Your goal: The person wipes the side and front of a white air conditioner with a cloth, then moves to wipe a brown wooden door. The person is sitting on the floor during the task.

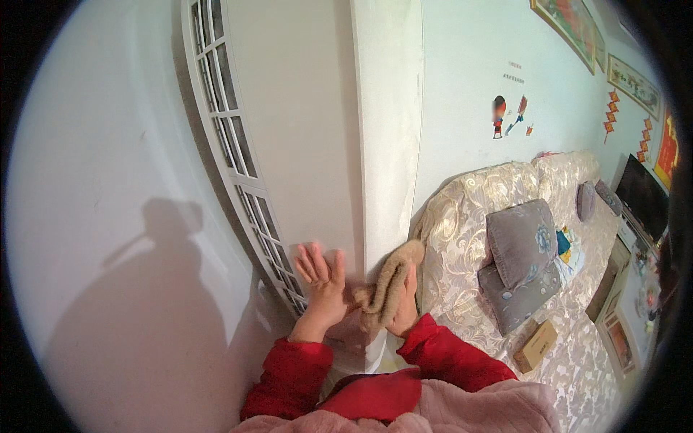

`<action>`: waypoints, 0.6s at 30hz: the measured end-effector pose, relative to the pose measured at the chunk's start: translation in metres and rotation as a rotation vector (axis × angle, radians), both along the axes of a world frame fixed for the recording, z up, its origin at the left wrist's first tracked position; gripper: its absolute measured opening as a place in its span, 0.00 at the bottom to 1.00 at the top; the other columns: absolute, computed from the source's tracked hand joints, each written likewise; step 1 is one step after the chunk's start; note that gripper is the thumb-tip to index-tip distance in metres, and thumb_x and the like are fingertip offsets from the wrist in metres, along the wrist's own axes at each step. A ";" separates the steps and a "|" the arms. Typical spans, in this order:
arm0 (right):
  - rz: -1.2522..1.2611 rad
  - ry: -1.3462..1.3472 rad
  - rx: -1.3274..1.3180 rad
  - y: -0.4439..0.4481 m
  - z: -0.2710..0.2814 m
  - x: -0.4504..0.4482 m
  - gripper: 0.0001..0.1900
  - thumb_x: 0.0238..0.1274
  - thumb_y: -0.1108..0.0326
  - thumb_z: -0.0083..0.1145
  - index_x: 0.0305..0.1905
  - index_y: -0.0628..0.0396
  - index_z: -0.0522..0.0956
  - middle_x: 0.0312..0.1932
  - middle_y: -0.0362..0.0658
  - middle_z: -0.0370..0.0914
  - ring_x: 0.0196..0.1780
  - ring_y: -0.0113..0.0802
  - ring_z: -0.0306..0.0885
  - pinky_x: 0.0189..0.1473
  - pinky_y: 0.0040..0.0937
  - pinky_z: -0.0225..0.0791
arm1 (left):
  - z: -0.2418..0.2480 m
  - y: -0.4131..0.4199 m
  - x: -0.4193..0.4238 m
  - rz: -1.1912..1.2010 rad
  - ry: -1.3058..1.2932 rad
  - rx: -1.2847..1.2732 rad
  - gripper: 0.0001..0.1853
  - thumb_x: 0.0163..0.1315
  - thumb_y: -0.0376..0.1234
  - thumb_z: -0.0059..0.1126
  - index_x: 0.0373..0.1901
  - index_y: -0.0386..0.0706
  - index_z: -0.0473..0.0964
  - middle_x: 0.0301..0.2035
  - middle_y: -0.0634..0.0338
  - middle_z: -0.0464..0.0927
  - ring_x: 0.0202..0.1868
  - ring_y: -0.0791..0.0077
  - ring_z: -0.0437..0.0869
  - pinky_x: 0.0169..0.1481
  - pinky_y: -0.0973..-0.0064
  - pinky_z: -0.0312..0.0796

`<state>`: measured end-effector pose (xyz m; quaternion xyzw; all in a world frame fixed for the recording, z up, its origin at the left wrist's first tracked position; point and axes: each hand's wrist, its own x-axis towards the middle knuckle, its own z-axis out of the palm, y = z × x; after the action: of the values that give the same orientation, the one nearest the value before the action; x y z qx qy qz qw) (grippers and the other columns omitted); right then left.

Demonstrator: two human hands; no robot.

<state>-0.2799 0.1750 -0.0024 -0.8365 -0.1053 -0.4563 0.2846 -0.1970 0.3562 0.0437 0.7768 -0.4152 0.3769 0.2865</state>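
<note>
My right hand (402, 311) presses a brown cloth (394, 281) against the white trim (387, 135) at the corner of a wall or door opening. Folded and bunched, the cloth hides part of my right fingers and the trim's lower stretch. To the left, my left hand (323, 289) is spread with fingers apart against the pale flat panel (295, 135) beside that trim, holding nothing. A white lattice frame with dark panes (230, 103) runs along the panel's left side.
A sofa with a patterned cream cover (455, 233) stands close on the right. On it lie grey cushions (522, 243) and a cardboard box (536, 346). Farther right are a low table (622, 319) and a dark television (642, 195). A white wall (97, 162) rises at left.
</note>
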 end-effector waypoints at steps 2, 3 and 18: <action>0.034 -0.015 0.002 0.001 0.009 0.004 0.54 0.43 0.45 0.70 0.74 0.56 0.54 0.75 0.69 0.37 0.76 0.73 0.40 0.73 0.64 0.38 | -0.010 0.003 0.009 0.012 -0.030 0.029 0.67 0.47 0.55 0.73 0.78 0.57 0.30 0.73 0.40 0.16 0.72 0.32 0.15 0.69 0.30 0.20; 0.036 -0.022 0.001 0.000 0.019 0.004 0.54 0.42 0.44 0.71 0.73 0.55 0.54 0.75 0.68 0.37 0.75 0.74 0.40 0.72 0.66 0.39 | -0.007 0.003 0.008 -0.017 -0.010 0.025 0.66 0.48 0.55 0.73 0.78 0.57 0.31 0.73 0.40 0.16 0.72 0.32 0.15 0.69 0.30 0.20; -0.002 -0.687 -0.197 0.021 0.337 0.041 0.56 0.28 0.63 0.77 0.73 0.48 0.59 0.71 0.64 0.53 0.71 0.69 0.54 0.69 0.57 0.52 | -0.004 -0.005 0.000 0.086 0.009 0.032 0.71 0.44 0.69 0.65 0.77 0.51 0.29 0.72 0.34 0.20 0.73 0.30 0.20 0.69 0.31 0.22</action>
<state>-0.2393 0.1957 0.3351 -0.6576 -0.2374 -0.6990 0.1500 -0.1973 0.3512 0.0401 0.8001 -0.3863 0.3784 0.2595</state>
